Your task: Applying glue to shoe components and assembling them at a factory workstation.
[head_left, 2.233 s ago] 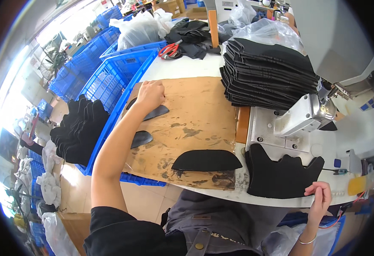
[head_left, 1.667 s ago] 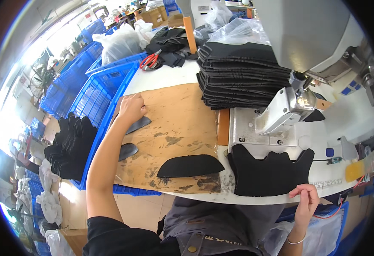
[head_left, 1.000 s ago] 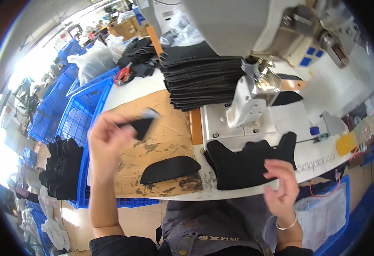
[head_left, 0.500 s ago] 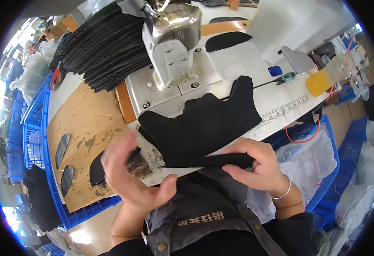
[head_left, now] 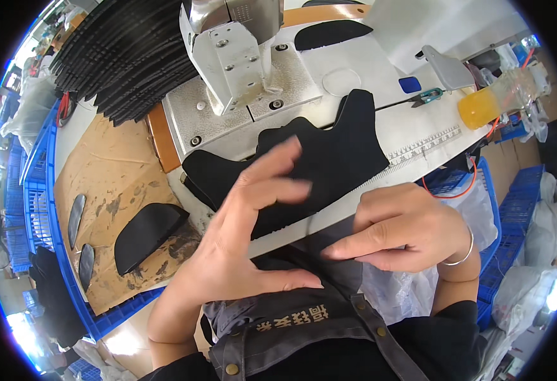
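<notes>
Head view: the left hand (head_left: 230, 244) has a wide grip, its thumb well apart from the fingers, which blur above a black panel (head_left: 345, 152). The right hand (head_left: 408, 225) has a narrow grip, fingers folded; whether it holds anything cannot be told against the dark apron (head_left: 291, 325). The panel lies on the counter (head_left: 405, 124), between the person and a sewing machine (head_left: 234, 70). To its left, a black half-moon piece (head_left: 148, 235) and two slim ovals (head_left: 76, 221) lie on cardboard (head_left: 119, 165); behind, a black stack (head_left: 119, 57) leans.
</notes>
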A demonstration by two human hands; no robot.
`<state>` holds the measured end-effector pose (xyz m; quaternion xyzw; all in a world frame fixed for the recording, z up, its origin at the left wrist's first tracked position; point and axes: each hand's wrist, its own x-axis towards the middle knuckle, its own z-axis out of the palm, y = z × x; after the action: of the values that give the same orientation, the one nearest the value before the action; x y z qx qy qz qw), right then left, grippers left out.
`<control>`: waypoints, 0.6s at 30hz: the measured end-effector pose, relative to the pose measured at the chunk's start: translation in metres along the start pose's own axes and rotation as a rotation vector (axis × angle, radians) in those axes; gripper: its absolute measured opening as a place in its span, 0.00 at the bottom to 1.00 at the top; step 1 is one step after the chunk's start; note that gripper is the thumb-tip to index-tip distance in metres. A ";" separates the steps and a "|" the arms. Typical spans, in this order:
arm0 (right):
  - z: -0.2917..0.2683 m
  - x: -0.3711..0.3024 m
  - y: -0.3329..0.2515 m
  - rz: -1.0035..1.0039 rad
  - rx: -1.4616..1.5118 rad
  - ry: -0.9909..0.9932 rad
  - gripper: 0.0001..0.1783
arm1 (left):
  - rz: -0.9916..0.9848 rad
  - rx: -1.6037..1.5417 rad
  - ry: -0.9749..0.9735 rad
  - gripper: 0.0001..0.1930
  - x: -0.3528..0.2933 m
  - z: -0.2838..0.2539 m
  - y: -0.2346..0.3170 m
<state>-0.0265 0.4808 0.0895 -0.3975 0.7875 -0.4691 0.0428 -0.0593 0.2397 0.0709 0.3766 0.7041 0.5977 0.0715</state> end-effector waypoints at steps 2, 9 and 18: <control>-0.007 0.007 -0.002 -0.011 -0.013 -0.046 0.23 | 0.057 0.121 0.016 0.37 0.009 -0.001 0.003; -0.009 0.020 0.015 0.453 -0.007 0.108 0.21 | -0.369 0.222 0.136 0.12 0.005 0.001 -0.007; -0.003 0.021 0.042 0.636 0.005 0.074 0.21 | -0.388 0.473 0.053 0.16 0.009 0.005 -0.023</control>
<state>-0.0673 0.4792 0.0652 -0.1137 0.8721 -0.4484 0.1597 -0.0731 0.2491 0.0522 0.2257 0.8840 0.4022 0.0763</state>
